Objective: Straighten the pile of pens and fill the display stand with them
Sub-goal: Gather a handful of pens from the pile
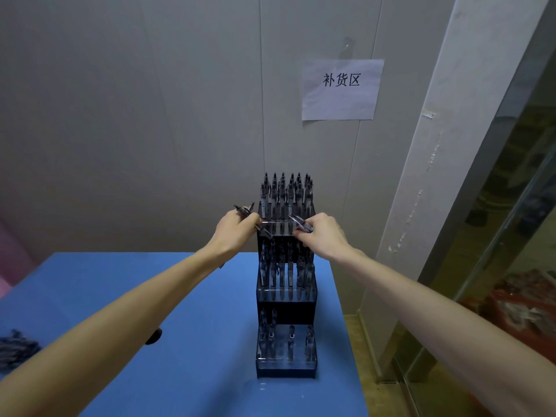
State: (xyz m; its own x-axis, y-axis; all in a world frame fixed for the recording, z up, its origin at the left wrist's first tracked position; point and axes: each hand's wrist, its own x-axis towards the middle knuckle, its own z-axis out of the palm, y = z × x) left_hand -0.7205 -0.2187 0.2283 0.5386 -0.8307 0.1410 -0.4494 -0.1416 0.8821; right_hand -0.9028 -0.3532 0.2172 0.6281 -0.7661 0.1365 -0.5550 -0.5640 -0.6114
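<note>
Filling is the step here, not straightening. The stand [286, 296] sits on the blue table [192, 341] at about 5 o'clock. Its top and third tiers look full, the bottom one holds only a few, and the second tier, right by both hands, looks mostly empty.

Left hand [237, 233] grips a bunch of pens [245, 210] poking up toward 11 o'clock. Right hand [323, 233] pinches one pen [299, 223], long axis slanted, far end aimed at 10 o'clock.

Next it probably needs tipping upright and lowering into a free second-tier hole. Spare pile [15, 349] lies at 8 o'clock.
</note>
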